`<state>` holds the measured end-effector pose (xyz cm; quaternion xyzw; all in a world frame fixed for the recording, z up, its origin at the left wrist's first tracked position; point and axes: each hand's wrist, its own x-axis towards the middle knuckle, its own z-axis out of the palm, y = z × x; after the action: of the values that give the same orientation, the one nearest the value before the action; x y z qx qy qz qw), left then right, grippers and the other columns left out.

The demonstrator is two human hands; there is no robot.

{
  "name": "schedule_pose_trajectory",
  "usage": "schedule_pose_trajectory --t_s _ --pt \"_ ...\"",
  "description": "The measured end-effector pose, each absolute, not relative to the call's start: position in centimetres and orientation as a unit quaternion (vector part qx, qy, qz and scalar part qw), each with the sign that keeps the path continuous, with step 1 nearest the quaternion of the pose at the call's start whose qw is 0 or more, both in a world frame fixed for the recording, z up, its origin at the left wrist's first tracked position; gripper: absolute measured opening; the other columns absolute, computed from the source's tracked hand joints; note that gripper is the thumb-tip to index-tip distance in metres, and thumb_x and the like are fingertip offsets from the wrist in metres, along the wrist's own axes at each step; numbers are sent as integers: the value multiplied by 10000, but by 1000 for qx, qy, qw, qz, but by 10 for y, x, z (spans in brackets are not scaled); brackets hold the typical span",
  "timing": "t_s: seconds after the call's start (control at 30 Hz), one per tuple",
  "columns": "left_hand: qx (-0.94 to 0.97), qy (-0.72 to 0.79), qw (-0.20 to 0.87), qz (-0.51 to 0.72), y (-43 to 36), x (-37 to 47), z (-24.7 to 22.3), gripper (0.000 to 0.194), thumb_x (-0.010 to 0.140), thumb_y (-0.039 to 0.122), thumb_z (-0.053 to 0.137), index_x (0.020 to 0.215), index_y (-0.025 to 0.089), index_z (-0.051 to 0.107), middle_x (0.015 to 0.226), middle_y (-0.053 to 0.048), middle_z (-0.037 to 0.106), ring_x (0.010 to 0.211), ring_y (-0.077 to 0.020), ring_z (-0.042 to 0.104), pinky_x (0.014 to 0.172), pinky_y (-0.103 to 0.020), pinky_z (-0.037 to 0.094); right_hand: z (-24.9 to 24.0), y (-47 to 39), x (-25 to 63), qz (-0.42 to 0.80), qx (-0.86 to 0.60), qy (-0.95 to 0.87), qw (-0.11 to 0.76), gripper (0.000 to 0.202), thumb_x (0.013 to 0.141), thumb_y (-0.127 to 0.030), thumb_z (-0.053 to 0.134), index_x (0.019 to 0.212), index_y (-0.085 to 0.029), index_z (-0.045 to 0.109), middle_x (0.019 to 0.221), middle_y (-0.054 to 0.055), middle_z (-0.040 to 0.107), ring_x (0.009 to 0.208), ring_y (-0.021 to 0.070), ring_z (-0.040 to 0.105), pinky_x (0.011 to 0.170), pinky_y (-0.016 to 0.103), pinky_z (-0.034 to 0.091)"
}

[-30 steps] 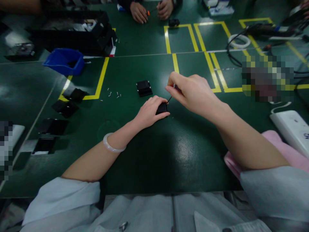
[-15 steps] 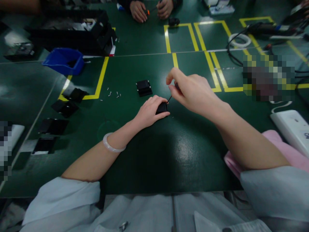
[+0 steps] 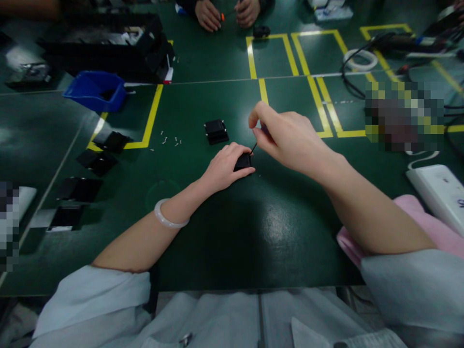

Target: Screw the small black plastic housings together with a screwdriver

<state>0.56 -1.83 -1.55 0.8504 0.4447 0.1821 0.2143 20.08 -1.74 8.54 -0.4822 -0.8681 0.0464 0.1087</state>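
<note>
My left hand (image 3: 227, 166) is closed round a small black part (image 3: 243, 162) on the green table, thumb on the near side and fingers on the far side. My right hand (image 3: 281, 133) grips a thin dark tool (image 3: 254, 148) whose tip meets the right end of that part; its handle is mostly hidden in the fingers. Just beyond my left hand lies another black part (image 3: 216, 130) with small shiny bits at its edges. Several small screws (image 3: 176, 140) are scattered to its left.
Several black parts (image 3: 80, 188) lie in a row at the left. Behind them are a blue bin (image 3: 96, 91) and black trays (image 3: 105, 63). Another person's hands (image 3: 228, 14) are at the far edge. A pink cloth (image 3: 409, 217) and white box (image 3: 437, 193) sit right.
My right hand and the thin tool have shifted very slightly. My left hand keeps its hold on the black part.
</note>
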Motion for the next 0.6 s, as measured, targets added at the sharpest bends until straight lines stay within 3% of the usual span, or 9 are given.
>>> schedule_pose_trajectory --t_s 0.17,0.4,0.6 --pt "851 440 218 185 -18 5 -15 425 938 484 619 1225 174 576 1225 -116 618 1137 -284 575 1013 -425 454 83 -16 202 42 -484 -867 111 390 1040 -377 344 1242 -168 604 893 74 713 807 240 649 659 326 328" --pt "852 441 215 181 -18 5 -15 421 940 487 615 1217 173 579 1229 -122 620 1127 -287 576 992 -425 458 83 -17 202 45 -471 -873 116 370 1032 -291 320 1278 -169 568 895 66 696 783 216 637 658 317 333" --pt "854 436 214 188 -17 5 -17 430 931 488 626 1215 168 580 1218 -117 622 1135 -285 575 1026 -428 448 84 -16 202 43 -484 -868 106 353 1036 -391 375 1180 -178 618 865 66 690 806 230 644 676 317 342"
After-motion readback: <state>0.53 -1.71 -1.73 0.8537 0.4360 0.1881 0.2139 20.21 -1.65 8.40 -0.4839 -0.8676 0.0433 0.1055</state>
